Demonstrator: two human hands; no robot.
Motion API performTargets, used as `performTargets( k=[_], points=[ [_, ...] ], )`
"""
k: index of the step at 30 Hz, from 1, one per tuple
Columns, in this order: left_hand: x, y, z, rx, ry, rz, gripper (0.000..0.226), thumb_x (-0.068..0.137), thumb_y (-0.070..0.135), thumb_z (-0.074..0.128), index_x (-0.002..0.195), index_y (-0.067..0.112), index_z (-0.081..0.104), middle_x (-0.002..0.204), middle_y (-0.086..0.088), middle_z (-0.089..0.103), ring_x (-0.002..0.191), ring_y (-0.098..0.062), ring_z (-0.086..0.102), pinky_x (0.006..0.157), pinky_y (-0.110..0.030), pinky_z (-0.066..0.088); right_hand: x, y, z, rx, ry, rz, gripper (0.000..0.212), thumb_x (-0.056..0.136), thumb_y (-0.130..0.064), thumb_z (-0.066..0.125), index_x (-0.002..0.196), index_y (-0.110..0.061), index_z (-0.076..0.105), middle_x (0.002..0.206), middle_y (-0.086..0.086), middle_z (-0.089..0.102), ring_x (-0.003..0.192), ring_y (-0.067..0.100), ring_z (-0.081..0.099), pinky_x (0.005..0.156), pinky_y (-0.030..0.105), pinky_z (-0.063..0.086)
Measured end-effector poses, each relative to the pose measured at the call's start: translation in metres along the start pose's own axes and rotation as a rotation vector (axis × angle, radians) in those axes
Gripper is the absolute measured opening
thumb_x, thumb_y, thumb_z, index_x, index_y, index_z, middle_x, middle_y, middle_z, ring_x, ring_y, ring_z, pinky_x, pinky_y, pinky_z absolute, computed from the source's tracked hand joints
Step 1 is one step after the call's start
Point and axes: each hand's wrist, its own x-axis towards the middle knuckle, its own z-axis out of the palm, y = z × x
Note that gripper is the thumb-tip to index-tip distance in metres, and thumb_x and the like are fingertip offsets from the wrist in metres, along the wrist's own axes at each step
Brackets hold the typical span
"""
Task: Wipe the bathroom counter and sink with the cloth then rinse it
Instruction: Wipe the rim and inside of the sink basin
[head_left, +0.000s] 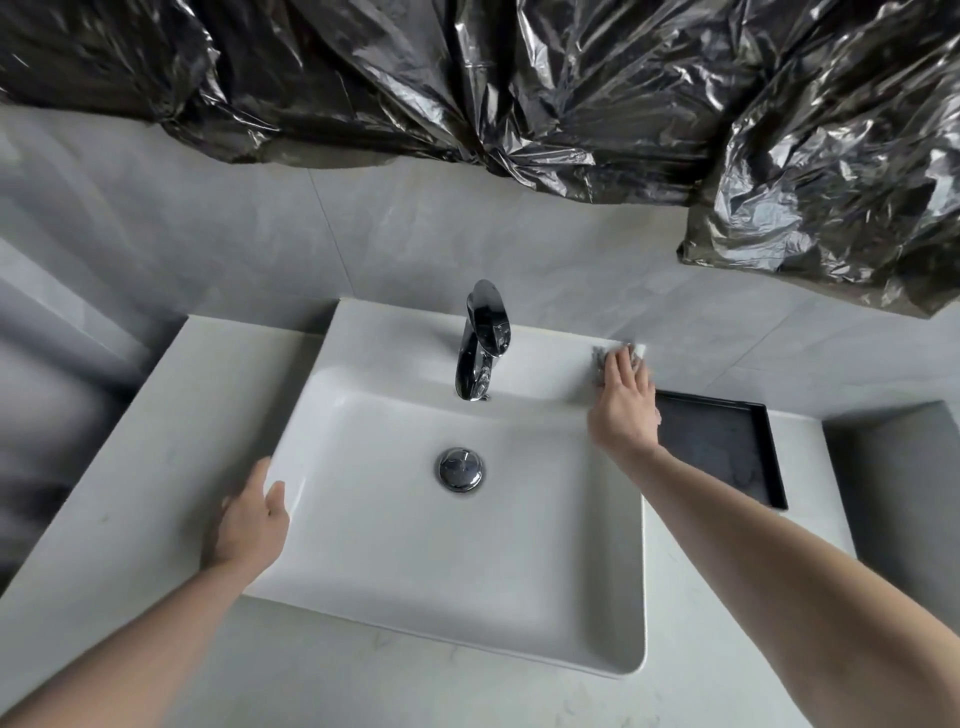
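Observation:
A white rectangular sink (363, 613) sits on a pale stone counter (130, 467). My right hand (626, 402) lies flat with straight fingers on a small grey cloth (598, 358), pressing it onto the sink's back right corner, to the right of the chrome faucet (483, 340). Most of the cloth is hidden under my fingers. My left hand (249, 519) rests on the sink's left rim with its fingers relaxed and holds nothing. A chrome drain plug (460, 468) sits in the middle of the dry basin.
A black tray (727, 447) lies on the counter just right of the sink, close to my right wrist. Crumpled black plastic sheeting (519, 93) hangs over the grey tiled wall above. The counter ends at a wall on each side.

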Motion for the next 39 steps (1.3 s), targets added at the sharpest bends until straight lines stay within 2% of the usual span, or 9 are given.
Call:
performTargets(
  k=[4, 7, 12, 19, 24, 28, 32, 36, 39],
  points=[
    [-0.002, 0.002, 0.000, -0.019, 0.000, -0.003, 0.050, 0.104, 0.031, 0.039, 0.153, 0.026, 0.033, 0.132, -0.020, 0.060, 0.123, -0.045, 0.048, 0.095, -0.050, 0.042, -0.001, -0.059, 0.019, -0.106, -0.107, -0.253, 0.086, 0.084, -0.004, 0.041, 0.164, -0.012, 0.010, 0.173, 0.003, 0.002, 0.159, 0.030, 0.000, 0.129, 0.045, 0.006],
    [-0.004, 0.003, -0.003, -0.025, -0.008, -0.013, 0.050, 0.105, 0.032, 0.039, 0.154, 0.025, 0.033, 0.133, -0.021, 0.059, 0.124, -0.044, 0.048, 0.097, -0.049, 0.042, -0.010, -0.098, 0.038, -0.134, -0.105, -0.376, 0.082, 0.085, -0.004, 0.041, 0.162, -0.009, 0.016, 0.173, 0.005, 0.007, 0.159, 0.031, 0.002, 0.130, 0.045, 0.006],
    [-0.004, 0.003, -0.004, -0.049, -0.010, 0.010, 0.049, 0.105, 0.029, 0.040, 0.153, 0.023, 0.035, 0.131, -0.020, 0.061, 0.122, -0.043, 0.049, 0.095, -0.048, 0.043, 0.003, -0.065, 0.026, -0.132, -0.119, -0.493, 0.090, 0.079, 0.005, 0.038, 0.164, -0.017, 0.016, 0.173, 0.000, 0.006, 0.160, 0.023, 0.003, 0.130, 0.042, 0.008],
    [-0.002, 0.002, -0.005, -0.068, -0.034, -0.012, 0.050, 0.105, 0.032, 0.039, 0.154, 0.026, 0.033, 0.138, -0.018, 0.057, 0.128, -0.043, 0.045, 0.101, -0.049, 0.040, 0.014, -0.001, -0.001, -0.059, -0.019, -0.187, 0.063, 0.104, -0.015, 0.035, 0.164, -0.019, 0.018, 0.173, -0.001, 0.009, 0.159, 0.025, 0.006, 0.129, 0.045, 0.008],
    [-0.001, 0.001, -0.004, -0.073, -0.042, -0.020, 0.049, 0.104, 0.035, 0.038, 0.152, 0.030, 0.034, 0.135, -0.014, 0.060, 0.124, -0.044, 0.049, 0.098, -0.049, 0.043, 0.000, -0.043, 0.019, -0.017, 0.072, -0.004, 0.082, 0.085, -0.004, 0.048, 0.162, -0.011, 0.020, 0.172, 0.007, 0.009, 0.158, 0.031, 0.009, 0.126, 0.048, 0.012],
    [-0.001, 0.000, -0.006, -0.101, -0.056, -0.006, 0.050, 0.104, 0.035, 0.038, 0.153, 0.030, 0.033, 0.134, -0.014, 0.061, 0.125, -0.041, 0.048, 0.097, -0.049, 0.045, -0.017, -0.081, 0.041, 0.036, 0.020, -0.215, 0.091, 0.078, 0.010, 0.043, 0.163, -0.015, 0.023, 0.172, 0.003, 0.011, 0.159, 0.026, 0.008, 0.129, 0.045, 0.009],
    [-0.004, 0.003, -0.009, -0.127, -0.070, 0.010, 0.051, 0.105, 0.031, 0.039, 0.155, 0.025, 0.033, 0.139, -0.016, 0.058, 0.129, -0.042, 0.046, 0.099, -0.048, 0.041, -0.027, -0.076, 0.046, 0.093, 0.044, -0.302, 0.092, 0.072, 0.016, 0.042, 0.158, -0.017, 0.037, 0.168, 0.002, 0.028, 0.158, 0.024, 0.019, 0.129, 0.041, 0.013],
    [-0.003, 0.002, -0.013, -0.152, -0.094, 0.017, 0.051, 0.105, 0.031, 0.038, 0.156, 0.024, 0.032, 0.143, -0.015, 0.056, 0.131, -0.042, 0.046, 0.103, -0.046, 0.039, -0.037, -0.067, 0.055, 0.237, 0.272, -0.031, 0.086, 0.068, 0.015, 0.037, 0.148, -0.015, 0.052, 0.162, 0.002, 0.041, 0.152, 0.024, 0.031, 0.126, 0.042, 0.022],
    [-0.003, 0.002, -0.015, -0.177, -0.109, 0.015, 0.052, 0.105, 0.032, 0.038, 0.156, 0.025, 0.032, 0.142, -0.014, 0.057, 0.131, -0.040, 0.046, 0.103, -0.046, 0.039, -0.047, -0.095, 0.075, 0.293, 0.321, 0.050, 0.076, 0.063, 0.011, 0.034, 0.130, -0.011, 0.062, 0.150, 0.006, 0.053, 0.142, 0.033, 0.044, 0.116, 0.046, 0.039]
  ],
)
